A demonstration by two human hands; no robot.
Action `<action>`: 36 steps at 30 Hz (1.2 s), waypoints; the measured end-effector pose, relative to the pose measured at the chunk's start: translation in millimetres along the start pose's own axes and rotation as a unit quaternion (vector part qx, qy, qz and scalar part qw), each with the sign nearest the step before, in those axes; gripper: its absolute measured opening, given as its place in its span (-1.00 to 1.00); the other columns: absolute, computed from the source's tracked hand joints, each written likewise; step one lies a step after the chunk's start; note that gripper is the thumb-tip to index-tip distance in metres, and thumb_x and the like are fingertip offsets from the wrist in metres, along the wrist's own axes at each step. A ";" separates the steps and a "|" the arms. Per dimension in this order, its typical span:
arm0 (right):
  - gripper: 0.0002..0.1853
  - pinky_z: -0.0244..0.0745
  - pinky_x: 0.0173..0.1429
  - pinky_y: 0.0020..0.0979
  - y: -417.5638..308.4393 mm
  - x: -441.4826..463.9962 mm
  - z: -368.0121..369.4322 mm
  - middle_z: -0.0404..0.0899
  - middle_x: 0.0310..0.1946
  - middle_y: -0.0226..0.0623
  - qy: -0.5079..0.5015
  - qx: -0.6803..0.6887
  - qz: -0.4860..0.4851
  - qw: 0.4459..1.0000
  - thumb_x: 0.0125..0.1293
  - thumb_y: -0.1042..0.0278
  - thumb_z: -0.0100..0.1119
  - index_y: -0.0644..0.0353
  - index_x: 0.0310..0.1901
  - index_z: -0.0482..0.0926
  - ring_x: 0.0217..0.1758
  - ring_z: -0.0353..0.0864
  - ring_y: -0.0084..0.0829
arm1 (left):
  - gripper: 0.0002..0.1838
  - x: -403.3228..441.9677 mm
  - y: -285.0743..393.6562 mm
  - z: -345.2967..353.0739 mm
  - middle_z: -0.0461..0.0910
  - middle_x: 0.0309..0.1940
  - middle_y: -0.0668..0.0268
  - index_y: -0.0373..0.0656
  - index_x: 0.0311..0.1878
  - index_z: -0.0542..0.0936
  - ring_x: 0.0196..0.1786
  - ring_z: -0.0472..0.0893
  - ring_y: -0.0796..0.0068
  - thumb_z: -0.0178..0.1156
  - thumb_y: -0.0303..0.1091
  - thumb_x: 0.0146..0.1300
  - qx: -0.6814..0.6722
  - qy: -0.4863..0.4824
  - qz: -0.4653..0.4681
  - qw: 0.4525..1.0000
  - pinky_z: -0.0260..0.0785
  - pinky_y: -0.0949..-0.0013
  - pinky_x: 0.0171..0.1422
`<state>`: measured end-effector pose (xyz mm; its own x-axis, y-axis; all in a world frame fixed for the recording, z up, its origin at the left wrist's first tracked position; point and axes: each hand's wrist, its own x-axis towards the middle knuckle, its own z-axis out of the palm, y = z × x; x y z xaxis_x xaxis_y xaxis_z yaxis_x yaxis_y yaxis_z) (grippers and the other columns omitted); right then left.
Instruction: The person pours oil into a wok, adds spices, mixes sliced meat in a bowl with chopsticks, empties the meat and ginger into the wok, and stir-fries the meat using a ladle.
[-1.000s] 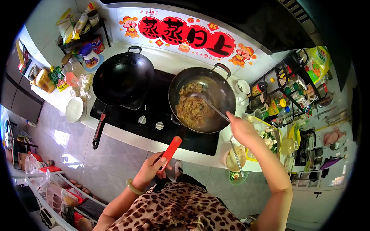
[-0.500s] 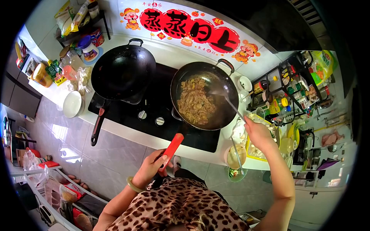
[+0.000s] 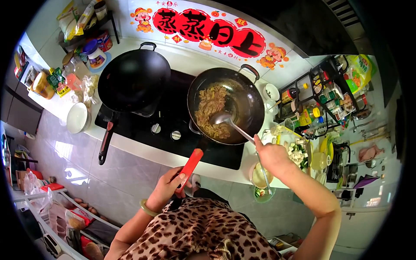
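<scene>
My right hand [image 3: 274,157] is closed around the handle of a metal ladle [image 3: 222,117]. The ladle's bowl rests among browned sliced meat [image 3: 211,105] in the right wok [image 3: 249,126]. Fingers of my left hand [image 3: 168,184] wrap the red wok handle [image 3: 190,168], which points from that wok toward my body. The meat lies mostly on the left side of the wok, and the bare, shiny bottom shows on the right.
A second dark wok [image 3: 134,80] sits on the left burner of the black stove [image 3: 173,117]. A white bowl [image 3: 78,118] stands at the counter's left. To the right are a tray of chopped vegetables [image 3: 297,152], a tan bowl [image 3: 261,177] and a bottle rack [image 3: 318,93].
The ladle has moved left and toward me, from the wok's right side into the meat. The meat is now pushed further left. My left hand keeps its hold on the wok handle.
</scene>
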<state>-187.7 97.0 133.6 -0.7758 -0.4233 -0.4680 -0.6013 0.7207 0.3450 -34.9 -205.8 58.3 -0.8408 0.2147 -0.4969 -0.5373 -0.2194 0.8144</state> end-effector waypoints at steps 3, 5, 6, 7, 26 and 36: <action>-0.44 0.56 -0.39 -0.23 22.8 22.1 15.8 0.63 -0.48 -0.14 0.018 0.026 0.054 0.998 0.22 0.49 -0.08 0.37 0.30 0.21 -0.42 0.66 -0.20 | -0.56 2.9 -3.4 -1.0 0.59 -0.36 0.22 -0.33 0.22 0.36 -0.57 0.53 0.56 -0.08 -0.20 0.43 -0.011 0.001 0.004 1.000 0.34 0.55 -0.53; -0.46 0.56 -0.40 -0.23 31.2 24.2 25.1 0.64 -0.47 -0.14 0.015 -0.001 0.084 0.996 0.23 0.49 -0.09 0.37 0.29 0.24 -0.42 0.67 -0.21 | -0.57 3.6 -5.7 -2.1 0.59 -0.37 0.23 -0.34 0.21 0.37 -0.57 0.53 0.56 -0.08 -0.23 0.43 -0.009 0.000 0.018 1.000 0.34 0.56 -0.54; -0.47 0.56 -0.40 -0.24 29.5 16.9 28.2 0.64 -0.48 -0.15 0.014 -0.020 0.077 0.997 0.23 0.48 -0.09 0.36 0.28 0.25 -0.43 0.67 -0.22 | -0.57 4.2 -4.9 -3.2 0.59 -0.37 0.23 -0.34 0.21 0.37 -0.57 0.53 0.56 -0.08 -0.23 0.43 -0.010 0.003 0.022 1.000 0.34 0.56 -0.54; -0.47 0.56 -0.40 -0.24 20.5 6.4 16.1 0.64 -0.48 -0.15 0.015 -0.024 0.074 0.997 0.23 0.48 -0.09 0.36 0.28 0.25 -0.43 0.67 -0.22 | -0.57 4.8 -5.0 -2.6 0.59 -0.37 0.23 -0.34 0.21 0.37 -0.58 0.53 0.56 -0.08 -0.23 0.43 -0.004 0.003 0.028 1.000 0.35 0.56 -0.54; -0.60 0.50 -0.13 -0.06 24.2 7.7 13.6 0.62 -0.33 -0.02 -0.050 0.173 0.094 0.979 0.43 0.25 -0.25 0.19 0.21 0.34 -0.21 0.62 -0.02 | -0.58 1.7 -0.8 0.0 0.59 -0.36 0.24 -0.32 0.20 0.39 -0.58 0.52 0.58 -0.08 -0.22 0.43 -0.011 0.001 0.015 1.000 0.35 0.57 -0.51; -0.61 0.55 -0.21 -0.08 26.2 17.6 23.6 0.63 -0.31 -0.03 -0.047 0.139 0.075 0.986 0.42 0.29 -0.26 0.29 0.18 0.33 -0.27 0.65 -0.05 | -0.59 4.0 -4.8 -1.3 0.58 -0.37 0.25 -0.34 0.20 0.38 -0.58 0.51 0.59 -0.08 -0.23 0.43 -0.003 0.000 0.035 0.999 0.34 0.56 -0.52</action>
<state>-212.6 121.3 115.2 -0.8229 -0.2564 -0.5069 -0.3950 0.8996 0.1861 -35.8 -205.1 52.0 -0.8764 0.1987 -0.4388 -0.4775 -0.2392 0.8454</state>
